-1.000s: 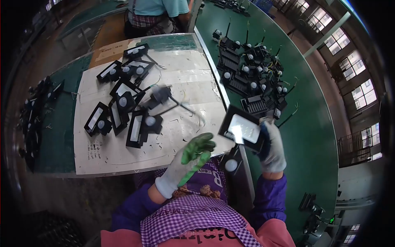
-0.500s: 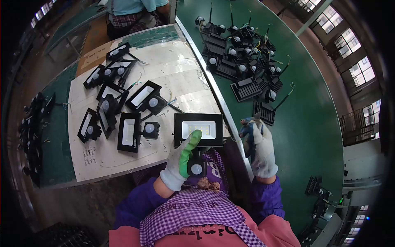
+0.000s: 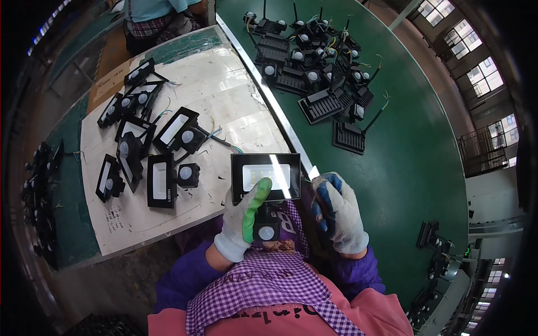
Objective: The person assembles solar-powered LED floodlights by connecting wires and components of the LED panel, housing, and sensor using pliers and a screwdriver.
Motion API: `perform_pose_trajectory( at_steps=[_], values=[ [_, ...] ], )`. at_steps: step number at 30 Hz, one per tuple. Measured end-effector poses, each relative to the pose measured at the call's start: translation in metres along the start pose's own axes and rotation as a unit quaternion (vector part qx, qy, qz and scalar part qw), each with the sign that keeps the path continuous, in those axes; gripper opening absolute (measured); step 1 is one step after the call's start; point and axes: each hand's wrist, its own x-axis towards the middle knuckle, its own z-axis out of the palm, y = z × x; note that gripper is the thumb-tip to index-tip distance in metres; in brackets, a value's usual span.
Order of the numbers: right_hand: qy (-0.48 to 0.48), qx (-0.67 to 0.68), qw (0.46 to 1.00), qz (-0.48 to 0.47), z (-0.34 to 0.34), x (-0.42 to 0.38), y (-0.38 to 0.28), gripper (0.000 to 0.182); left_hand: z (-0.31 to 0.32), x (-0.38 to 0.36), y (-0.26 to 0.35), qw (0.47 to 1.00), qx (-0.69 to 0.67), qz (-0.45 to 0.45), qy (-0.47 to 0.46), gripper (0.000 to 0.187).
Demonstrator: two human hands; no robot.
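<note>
Green-palmed glove, my left hand [image 3: 242, 215]: closed around the LED floodlight [image 3: 265, 177], thumb lying up across the lower left of its glass, fingers behind the housing where I cannot see them.
Blue-tipped glove, my right hand [image 3: 336, 211]: fingers curled loosely, just beside the lamp's right edge; whether it touches the frame or grips anything small I cannot tell.
Floodlight position: raised in front of my chest, over the near edge of the bench, face turned up toward me, LED panel showing a bright glare streak.
Long axis: runs left to right, from one hand toward the other; the lamp lies directly above my left palm and to the left of my right hand.
Nearer hand: the left carries it; the right is the free one, at the short right-hand end.
Motion sensor [image 3: 267, 232]: hangs below the lamp body, white dome toward me, just under my left thumb.
White bench sheet [image 3: 224, 84]: more finished floodlights [image 3: 162, 151] lie scattered to my left, faces up, wires trailing.
Green conveyor [image 3: 414, 168]: to my right, a heap of lamp housings [image 3: 314, 61] lies further up it, backs and fins showing.
Far end: another person's torso [image 3: 151, 17] at the next station.
</note>
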Motion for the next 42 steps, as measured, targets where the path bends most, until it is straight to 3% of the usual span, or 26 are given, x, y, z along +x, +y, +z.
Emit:
perform_pose_trajectory(
  at_steps=[4, 6, 9, 11, 12, 15, 17, 20, 21, 26, 28, 31, 35, 38, 42],
  values=[
    [-0.026, 0.017, 0.999, 0.027, 0.004, -0.004, 0.001, 0.019, -0.007, 0.002, 0.015, 0.984, 0.149, 0.092, 0.027, 0.061],
    [-0.023, 0.02, 0.999, 0.033, 0.006, -0.005, 0.001, 0.02, 0.008, 0.001, 0.012, 0.993, -0.086, 0.055, 0.059, 0.055],
    [-0.013, 0.027, 0.999, 0.033, 0.004, -0.005, 0.001, 0.02, 0.018, 0.001, 0.021, 0.951, -0.295, -0.041, 0.084, 0.049],
    [0.003, 0.044, 0.999, 0.028, 0.002, -0.004, 0.003, 0.021, 0.01, 0.002, 0.023, 0.994, -0.048, 0.067, 0.07, 0.046],
    [-0.001, 0.042, 0.999, 0.028, 0.0, -0.004, 0.003, 0.019, 0.006, 0.003, 0.024, 0.987, 0.069, 0.121, 0.082, 0.045],
    [-0.006, 0.029, 0.999, 0.031, -0.009, -0.004, 0.003, 0.021, 0.023, 0.0, 0.027, 0.958, -0.263, -0.028, 0.112, 0.038],
    [-0.004, 0.01, 0.999, 0.041, -0.016, -0.004, 0.003, 0.02, 0.02, 0.004, 0.036, 0.924, -0.358, -0.078, 0.112, 0.032],
    [-0.033, -0.044, 0.998, 0.022, -0.033, 0.003, 0.007, 0.015, -0.017, 0.02, 0.07, 0.802, -0.537, -0.263, 0.001, 0.026],
    [-0.004, -0.111, 0.993, 0.037, -0.031, -0.001, 0.0, 0.012, -0.018, 0.021, 0.07, 0.815, -0.517, -0.26, -0.012, 0.026],
    [-0.055, -0.146, 0.986, 0.066, -0.036, -0.002, 0.003, 0.016, -0.014, 0.009, 0.063, 0.762, -0.548, -0.342, -0.041, 0.042],
    [-0.048, -0.152, 0.985, 0.071, -0.038, -0.005, 0.007, 0.016, -0.011, 0.008, 0.056, 0.786, -0.517, -0.327, -0.091, 0.039],
    [-0.009, -0.14, 0.988, 0.071, -0.051, -0.006, 0.013, 0.017, -0.012, 0.013, 0.063, 0.774, -0.536, -0.323, -0.09, 0.027],
    [-0.017, -0.094, 0.995, 0.016, -0.047, -0.016, 0.01, 0.02, -0.005, 0.016, 0.066, 0.793, -0.533, -0.276, -0.106, 0.033],
    [-0.019, -0.173, 0.981, 0.089, -0.035, -0.019, -0.002, 0.02, -0.002, 0.017, 0.065, 0.81, -0.517, -0.261, -0.097, 0.034],
    [-0.045, -0.122, 0.987, 0.09, -0.033, -0.018, 0.0, 0.017, -0.001, 0.018, 0.067, 0.811, -0.503, -0.251, -0.161, 0.036]
  ],
)
